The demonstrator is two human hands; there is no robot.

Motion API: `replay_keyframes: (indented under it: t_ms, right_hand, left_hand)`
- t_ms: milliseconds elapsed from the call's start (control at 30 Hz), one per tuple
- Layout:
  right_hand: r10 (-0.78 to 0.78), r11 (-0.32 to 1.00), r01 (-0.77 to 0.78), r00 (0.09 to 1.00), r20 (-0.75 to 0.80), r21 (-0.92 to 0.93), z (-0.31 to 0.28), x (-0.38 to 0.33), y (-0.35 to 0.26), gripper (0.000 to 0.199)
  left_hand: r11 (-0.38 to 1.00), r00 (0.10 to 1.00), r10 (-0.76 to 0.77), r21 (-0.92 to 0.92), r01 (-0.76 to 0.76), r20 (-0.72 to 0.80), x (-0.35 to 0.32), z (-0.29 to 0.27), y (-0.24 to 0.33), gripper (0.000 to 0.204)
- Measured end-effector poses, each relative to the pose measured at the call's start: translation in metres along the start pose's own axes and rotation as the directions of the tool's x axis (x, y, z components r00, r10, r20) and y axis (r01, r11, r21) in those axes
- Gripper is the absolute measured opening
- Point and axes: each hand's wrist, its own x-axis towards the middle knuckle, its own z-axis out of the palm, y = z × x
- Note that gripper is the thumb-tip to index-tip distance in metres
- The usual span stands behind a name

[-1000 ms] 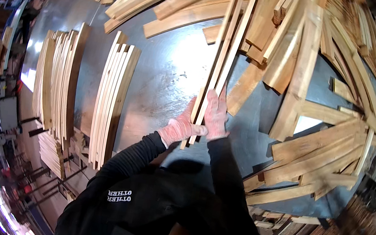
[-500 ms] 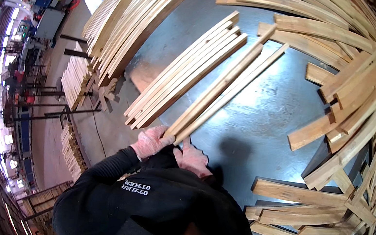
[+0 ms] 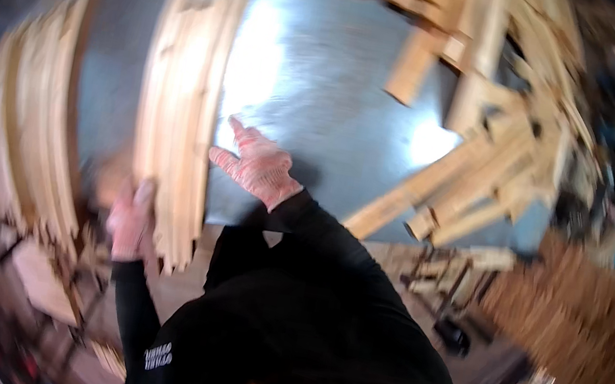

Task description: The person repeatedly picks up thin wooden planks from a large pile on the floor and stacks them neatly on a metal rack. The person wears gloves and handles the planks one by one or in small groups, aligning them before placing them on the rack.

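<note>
A row of long pale wooden strips (image 3: pixel 181 100) lies side by side on the grey metal table (image 3: pixel 326 74), their near ends jutting past its front edge. My left hand (image 3: pixel 130 222), in a pinkish glove, is at the row's left side by the near ends. Its fingers point up and look apart, though blurred. To the row's right, my right hand (image 3: pixel 259 167), gloved alike, hovers over or rests on the table. Its fingers are stretched out toward the strips, close to the rightmost one, and it holds nothing.
Another stack of wooden strips (image 3: pixel 35 109) stands at the left. Loose boards (image 3: pixel 448 166) lie in a jumbled pile along the right and far side of the table. At the lower right is a large brown stack of wood pieces (image 3: pixel 568 322), beyond the table edge.
The view has swung to the right. The strips I held with both hands now lie against the row. My right hand has let go, and my left has shifted to the row's left side.
</note>
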Motion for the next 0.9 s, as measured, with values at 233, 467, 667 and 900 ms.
replay_keyframes:
  t_ms: [233, 467, 667, 900]
  right_hand:
    - [0.756, 0.473, -0.843, 0.238, -0.609, 0.258, -0.108, -0.118, 0.171, 0.114]
    - [0.559, 0.647, -0.133, 0.752, -0.349, 0.751, -0.129, -0.135, 0.173, 0.066]
    - [0.855, 0.408, -0.801, 0.167, -0.490, 0.438, -0.224, -0.146, 0.287, 0.116]
    - [0.630, -0.008, 0.248, 0.753, -0.188, 0.969, -0.204, -0.207, 0.294, 0.089]
  left_hand:
    - [0.807, 0.879, 0.475, -0.424, -0.410, 0.054, -0.053, 0.053, 0.125, 0.070]
    - [0.932, 0.283, 0.341, -0.361, 0.021, 0.896, -0.081, 0.231, 0.220, 0.060]
    - [0.811, 0.714, 0.465, -0.576, -0.105, 0.524, -0.111, 0.234, 0.243, 0.044]
    - [0.752, 0.801, 0.534, -0.585, -0.304, 0.270, -0.133, 0.271, 0.297, 0.039]
